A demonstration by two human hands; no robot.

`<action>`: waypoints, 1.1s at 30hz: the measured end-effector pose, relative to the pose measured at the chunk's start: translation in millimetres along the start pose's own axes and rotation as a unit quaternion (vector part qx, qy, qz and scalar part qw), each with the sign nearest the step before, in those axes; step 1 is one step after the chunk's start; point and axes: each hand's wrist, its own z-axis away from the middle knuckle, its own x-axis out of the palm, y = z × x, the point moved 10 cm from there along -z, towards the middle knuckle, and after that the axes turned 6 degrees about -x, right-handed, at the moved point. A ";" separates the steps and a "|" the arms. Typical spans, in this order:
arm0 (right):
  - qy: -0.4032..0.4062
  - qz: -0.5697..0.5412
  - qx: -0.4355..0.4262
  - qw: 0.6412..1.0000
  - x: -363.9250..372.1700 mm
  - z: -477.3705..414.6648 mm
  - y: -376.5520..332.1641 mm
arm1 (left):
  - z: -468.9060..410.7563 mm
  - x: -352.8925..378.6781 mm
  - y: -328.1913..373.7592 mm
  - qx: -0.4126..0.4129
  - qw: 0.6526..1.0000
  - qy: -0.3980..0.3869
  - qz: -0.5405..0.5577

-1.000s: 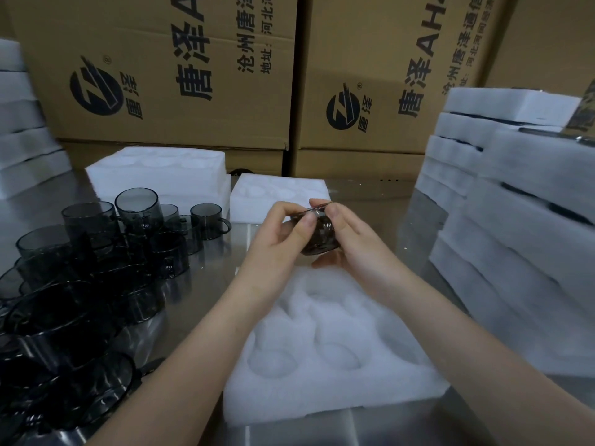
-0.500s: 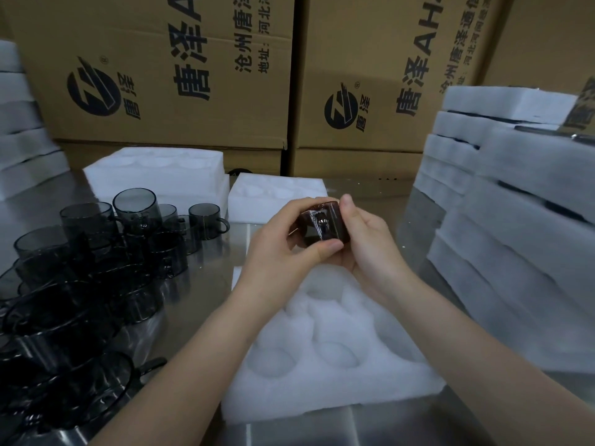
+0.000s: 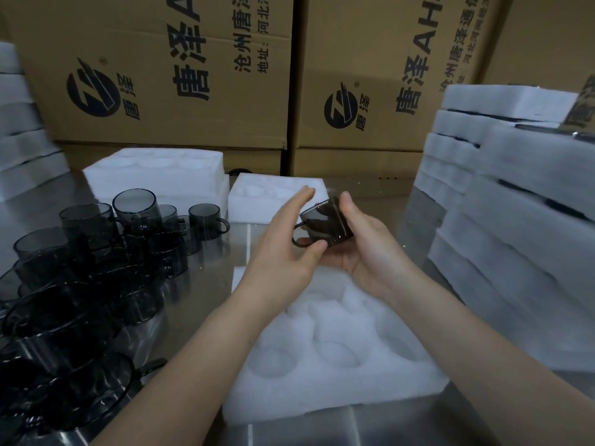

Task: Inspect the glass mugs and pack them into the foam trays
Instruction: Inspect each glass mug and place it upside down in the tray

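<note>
Tray [image 3: 322,397]: lower centre, nearest me; the pockets I could see held nothing.
Right hand [image 3: 370,255]: centre, palm up, thumb and fingers curled round the mug [image 3: 325,225], cradling it above the tray.
Left hand [image 3: 283,252]: fingers straight, thumb touching the mug by its handle, probably to turn it for checking.
Mugs [image 3: 96,259]: left, crowded on the table, seemingly awaiting inspection.
Stacks [image 3: 515,220]: right edge, foam piled within reach.
Boxes [image 3: 161,75]: top, farthest back.

The right hand [image 3: 367,254] holds a dark glass mug [image 3: 325,225] tilted above the foam tray [image 3: 322,391]; the left hand [image 3: 280,255], fingers [image 3: 299,201] straight, touches it with the thumb.
</note>
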 end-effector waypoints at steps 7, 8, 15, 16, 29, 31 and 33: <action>0.031 0.007 0.011 0.999 -8.9 -0.5 3.2 | 0.9 9.2 1.0 0.015 0.999 -0.023 -0.028; 0.026 -0.007 0.016 1.000 -8.4 -0.3 4.2 | 0.7 10.8 2.3 0.022 0.999 -0.030 -0.035; -0.088 -0.099 0.122 0.984 14.3 4.4 18.2 | 6.7 9.4 17.9 0.073 0.996 -0.049 0.008; -0.114 -0.106 0.137 0.978 19.4 6.9 19.5 | 6.7 8.2 18.9 0.068 0.997 -0.043 0.005; -0.067 -0.059 0.069 0.994 8.3 0.6 14.3 | 5.3 22.7 18.3 0.112 0.986 -0.060 -0.111; -0.036 -0.063 0.071 0.995 3.2 -0.2 14.3 | 7.7 28.5 22.3 0.140 0.978 -0.079 -0.132; -0.018 -0.052 0.073 0.996 0.2 0.2 15.2 | 9.1 31.9 21.6 0.147 0.974 -0.090 -0.145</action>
